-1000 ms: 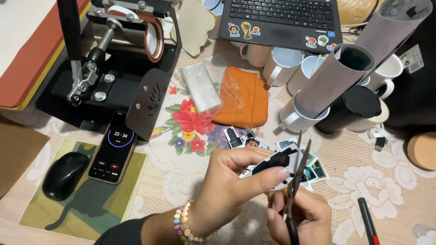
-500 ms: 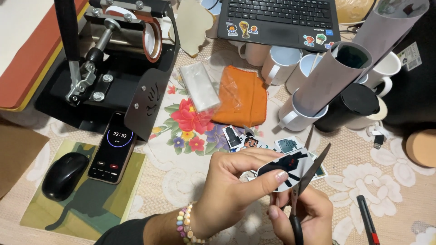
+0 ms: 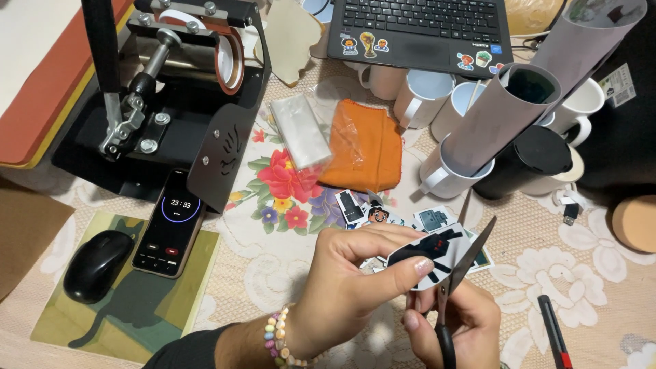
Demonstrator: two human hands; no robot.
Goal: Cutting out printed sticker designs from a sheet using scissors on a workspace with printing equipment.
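Observation:
My left hand (image 3: 348, 280) pinches a small paper cut-out (image 3: 429, 254) printed with a black figure, thumb on its lower edge. A beaded bracelet (image 3: 279, 336) circles that wrist. My right hand (image 3: 454, 328) grips black-handled scissors (image 3: 459, 273); their blades are spread apart and straddle the right edge of the cut-out. Several other small printed cut-outs (image 3: 369, 210) lie on the cloth just beyond my hands.
A black mug heat press (image 3: 171, 89) stands at the left, with a phone (image 3: 171, 222) showing a timer and a black mouse (image 3: 98, 265) on a green mat. An orange cloth (image 3: 362, 147), white mugs (image 3: 424, 96), a black mug (image 3: 526, 160), rolled sheets (image 3: 540, 96) and a laptop (image 3: 420, 27) lie behind. A red-and-black pen (image 3: 552, 331) sits at the right.
The scissor blades have spread wider and shifted to the right side of the cut-out. My left hand has turned the cut-out slightly.

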